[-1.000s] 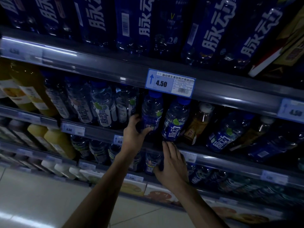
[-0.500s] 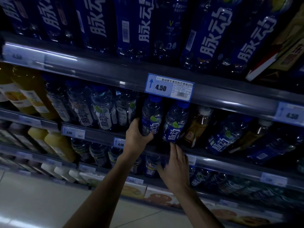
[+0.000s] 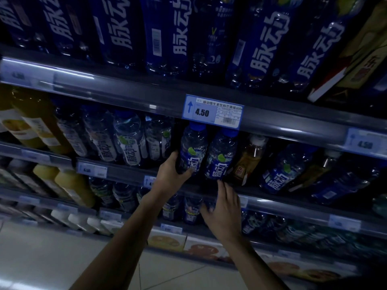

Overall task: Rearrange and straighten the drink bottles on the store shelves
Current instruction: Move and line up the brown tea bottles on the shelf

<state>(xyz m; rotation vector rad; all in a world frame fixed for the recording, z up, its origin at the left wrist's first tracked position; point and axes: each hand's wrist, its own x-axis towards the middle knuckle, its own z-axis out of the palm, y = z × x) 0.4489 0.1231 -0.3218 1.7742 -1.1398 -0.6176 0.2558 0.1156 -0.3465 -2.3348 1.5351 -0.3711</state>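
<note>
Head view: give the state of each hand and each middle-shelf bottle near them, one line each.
Left blue bottle: capped, held.
Right blue bottle: capped, standing, not held.
Tea bottle: capped, untouched.
Left hand: gripping left blue bottle low down.
Right hand: open, fingers straight, below right blue bottle.

Bare forearms [image 3: 123,248], left hand [image 3: 170,176], right hand [image 3: 224,214].

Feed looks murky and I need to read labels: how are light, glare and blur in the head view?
Head view: dim, shelf recesses near black; glare streaks along the upper shelf rail, yet the 4.50 price tag reads sharp; wide-angle lens splays the top-row bottles; right hand soft, left hand gripping the blue bottle crisper.
</note>
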